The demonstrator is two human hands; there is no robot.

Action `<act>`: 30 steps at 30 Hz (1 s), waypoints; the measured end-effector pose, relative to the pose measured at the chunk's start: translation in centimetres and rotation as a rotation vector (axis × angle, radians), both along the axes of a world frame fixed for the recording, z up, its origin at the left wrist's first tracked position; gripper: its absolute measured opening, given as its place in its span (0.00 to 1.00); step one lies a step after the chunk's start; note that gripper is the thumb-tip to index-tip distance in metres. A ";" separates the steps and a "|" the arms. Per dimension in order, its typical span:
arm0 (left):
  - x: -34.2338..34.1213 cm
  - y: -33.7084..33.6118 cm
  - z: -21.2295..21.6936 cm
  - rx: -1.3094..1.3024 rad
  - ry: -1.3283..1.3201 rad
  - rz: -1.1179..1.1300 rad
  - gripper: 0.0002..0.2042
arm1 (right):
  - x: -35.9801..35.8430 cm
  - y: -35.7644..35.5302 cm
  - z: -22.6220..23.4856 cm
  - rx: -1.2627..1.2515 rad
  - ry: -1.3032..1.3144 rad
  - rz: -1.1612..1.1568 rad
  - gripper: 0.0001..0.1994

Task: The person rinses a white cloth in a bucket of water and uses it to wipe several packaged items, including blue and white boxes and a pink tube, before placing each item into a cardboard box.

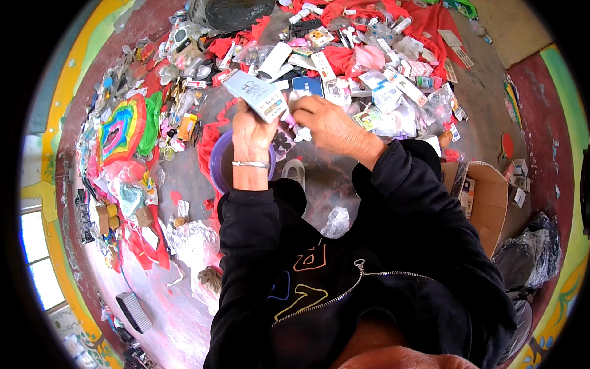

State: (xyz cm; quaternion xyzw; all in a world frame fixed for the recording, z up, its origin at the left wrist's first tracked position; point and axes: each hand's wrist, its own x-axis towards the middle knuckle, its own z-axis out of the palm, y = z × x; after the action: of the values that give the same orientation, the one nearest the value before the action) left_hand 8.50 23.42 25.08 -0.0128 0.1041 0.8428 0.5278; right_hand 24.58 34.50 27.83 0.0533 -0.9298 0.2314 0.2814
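Note:
My left hand (251, 136) holds a pale blue-grey carton (255, 96) from below, its printed end tilted toward my right hand. Beside that end is my right hand (335, 128), its fingers curled and pressed together. A bit of white and pink shows at the right fingertips, too small to name. Under my left wrist, which wears a silver bangle (250, 164), stands a purple bucket (222, 165), partly hidden by the arm. Just beyond both hands lie a dark blue booklet or box (307, 85) and a white cylinder (275, 60).
A wide heap of packets, boxes and red cloth (338, 59) covers the floor ahead. To the left lie a rainbow-striped item (122, 130) and plastic bags. An open cardboard box (490, 203) stands at my right, near clear plastic wrapping (533, 249). Crumpled clear plastic (337, 222) lies between my legs.

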 end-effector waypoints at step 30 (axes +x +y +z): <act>8.5 3.2 3.0 -0.494 0.710 0.025 0.25 | 1.4 9.8 4.2 -1.343 0.554 -0.396 0.10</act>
State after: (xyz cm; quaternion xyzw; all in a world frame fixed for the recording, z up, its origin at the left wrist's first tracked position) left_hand 16.98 26.64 28.08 0.1509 0.4778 0.7510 0.4301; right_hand 25.93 44.26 32.07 -0.2414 -0.4761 0.6718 0.5135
